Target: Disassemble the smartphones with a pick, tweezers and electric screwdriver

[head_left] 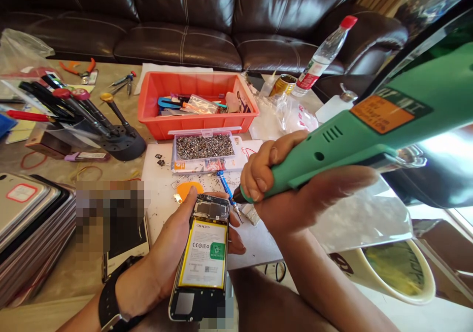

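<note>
The opened OPPO smartphone (207, 253) is above the person's lap, long axis running away from the body, camera end farthest; the left hand (172, 238) curls around its edges. The right hand (283, 211) wraps firmly around a green power tool (340, 130), slanting down-left. Beyond, a white mat (260, 246) covers part of the beige table (121, 171) before a brown leather sofa (181, 46).

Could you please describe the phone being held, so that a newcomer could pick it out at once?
From the orange-red tray, come toward the wearer across the white mat to the left hand. The phone lies in its grasp, its inside exposed. Unlike the stacked devices at the left, it shows a yellow-edged white battery marked "oppo", with a green square.
</note>
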Action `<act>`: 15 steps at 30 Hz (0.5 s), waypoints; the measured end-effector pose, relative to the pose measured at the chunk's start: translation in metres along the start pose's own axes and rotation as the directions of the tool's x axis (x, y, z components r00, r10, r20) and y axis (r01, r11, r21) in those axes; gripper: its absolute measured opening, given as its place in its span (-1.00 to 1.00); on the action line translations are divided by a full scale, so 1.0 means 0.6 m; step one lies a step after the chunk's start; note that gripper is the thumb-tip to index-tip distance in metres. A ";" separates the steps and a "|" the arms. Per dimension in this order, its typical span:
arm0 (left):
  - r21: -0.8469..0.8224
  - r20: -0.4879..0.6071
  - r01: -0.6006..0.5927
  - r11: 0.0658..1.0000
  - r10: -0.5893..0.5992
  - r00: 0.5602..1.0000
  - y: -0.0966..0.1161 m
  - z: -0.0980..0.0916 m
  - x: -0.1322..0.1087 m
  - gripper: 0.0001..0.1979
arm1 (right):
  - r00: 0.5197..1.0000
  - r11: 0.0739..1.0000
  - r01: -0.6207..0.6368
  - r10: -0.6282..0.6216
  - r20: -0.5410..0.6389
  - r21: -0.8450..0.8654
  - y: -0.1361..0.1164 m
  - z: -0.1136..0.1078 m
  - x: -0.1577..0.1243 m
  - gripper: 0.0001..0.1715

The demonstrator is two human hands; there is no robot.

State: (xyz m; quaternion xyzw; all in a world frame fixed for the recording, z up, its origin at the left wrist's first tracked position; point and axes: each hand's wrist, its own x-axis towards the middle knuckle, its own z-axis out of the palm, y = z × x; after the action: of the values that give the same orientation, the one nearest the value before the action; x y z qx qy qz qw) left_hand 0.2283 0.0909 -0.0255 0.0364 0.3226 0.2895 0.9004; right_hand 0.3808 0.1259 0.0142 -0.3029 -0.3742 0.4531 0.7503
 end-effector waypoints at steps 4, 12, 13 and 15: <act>0.022 0.023 -0.006 1.000 0.005 1.000 0.003 0.002 0.000 -0.40 | 0.999 0.999 -0.007 0.006 0.033 0.050 -0.009 0.010 0.004 -0.38; 0.112 0.035 0.030 0.993 -0.035 0.999 -0.001 -0.001 -0.002 -0.21 | 0.999 0.999 0.013 -0.014 0.033 0.030 -0.008 0.034 0.003 -0.42; 0.113 0.024 0.040 0.993 -0.043 0.999 -0.001 -0.001 -0.002 -0.18 | 1.000 1.000 0.011 -0.011 0.029 0.024 -0.008 0.036 0.003 -0.40; 0.117 -0.015 0.079 0.990 -0.078 0.997 0.000 0.000 -0.002 -0.12 | 0.999 1.000 0.000 -0.001 0.047 0.031 -0.007 0.040 0.003 -0.37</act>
State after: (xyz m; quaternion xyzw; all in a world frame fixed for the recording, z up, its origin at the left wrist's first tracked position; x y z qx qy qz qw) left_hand 0.2276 0.0900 -0.0250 0.0751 0.3448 0.2345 0.9058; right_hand 0.3632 0.1289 0.0307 -0.2803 -0.3848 0.4658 0.7459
